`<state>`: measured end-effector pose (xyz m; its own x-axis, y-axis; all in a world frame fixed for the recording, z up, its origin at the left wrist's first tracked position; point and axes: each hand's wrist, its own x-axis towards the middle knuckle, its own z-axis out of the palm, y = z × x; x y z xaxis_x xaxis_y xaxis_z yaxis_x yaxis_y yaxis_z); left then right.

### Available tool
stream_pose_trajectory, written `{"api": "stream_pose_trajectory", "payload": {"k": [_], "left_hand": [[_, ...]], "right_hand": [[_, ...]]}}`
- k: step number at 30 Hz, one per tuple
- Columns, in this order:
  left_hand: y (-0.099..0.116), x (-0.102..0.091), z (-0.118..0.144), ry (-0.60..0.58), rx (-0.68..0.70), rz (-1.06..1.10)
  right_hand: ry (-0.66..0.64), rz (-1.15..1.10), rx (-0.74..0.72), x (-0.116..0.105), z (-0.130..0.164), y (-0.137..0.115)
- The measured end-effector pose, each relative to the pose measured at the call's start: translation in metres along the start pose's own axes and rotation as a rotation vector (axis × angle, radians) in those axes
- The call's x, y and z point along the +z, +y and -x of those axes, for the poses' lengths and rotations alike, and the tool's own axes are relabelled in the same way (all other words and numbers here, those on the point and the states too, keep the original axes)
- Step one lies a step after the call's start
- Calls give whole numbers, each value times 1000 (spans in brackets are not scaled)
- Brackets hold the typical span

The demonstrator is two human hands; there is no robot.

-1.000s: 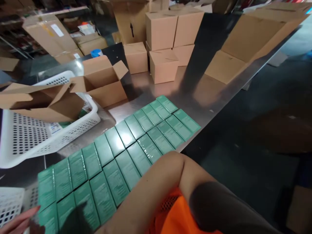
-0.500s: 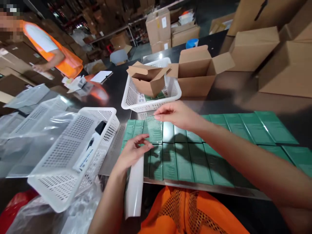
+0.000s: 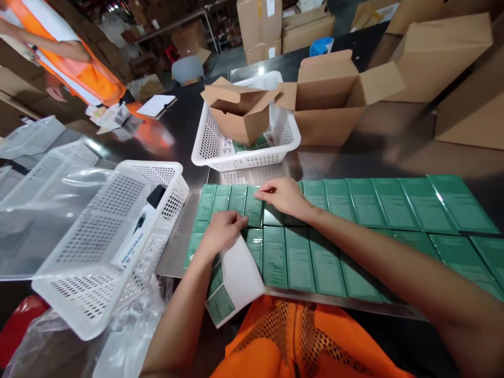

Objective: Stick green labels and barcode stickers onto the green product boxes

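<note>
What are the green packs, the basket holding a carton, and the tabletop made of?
Green packs: perhaps card in glossy clear film, judging by the bright glints. Basket: probably white moulded plastic, smooth, with rows of holes. Tabletop: apparently smooth metal, showing blurred reflections.

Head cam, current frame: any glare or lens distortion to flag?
Head view: glare whitens a green box by the right hand and streaks the clear plastic sheet; head view: an orange reflection smears across the dark tabletop; head view: wide-angle stretch seems to skew the carton at the right edge.
</note>
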<state>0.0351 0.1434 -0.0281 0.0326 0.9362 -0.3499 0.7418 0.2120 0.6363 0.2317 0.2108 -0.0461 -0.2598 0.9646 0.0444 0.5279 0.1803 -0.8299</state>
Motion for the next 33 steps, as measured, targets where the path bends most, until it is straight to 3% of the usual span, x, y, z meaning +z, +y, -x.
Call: {"api": "stream_pose_trajectory", "payload": {"k": [9,23,29,33], "left_hand": [[-2,2,-8,-65,-56,46],[11,1,-17,-1,-60,-62],[14,-4,-15,-56,-76,-75],[13,-3,-14,-33,-66,-72]], "right_hand": [[-15,235,51,11,-2,3],[-6,322,33,15,0,0],[8,324,33,17,4,-1],[30,303,34,17,6,-2]]}}
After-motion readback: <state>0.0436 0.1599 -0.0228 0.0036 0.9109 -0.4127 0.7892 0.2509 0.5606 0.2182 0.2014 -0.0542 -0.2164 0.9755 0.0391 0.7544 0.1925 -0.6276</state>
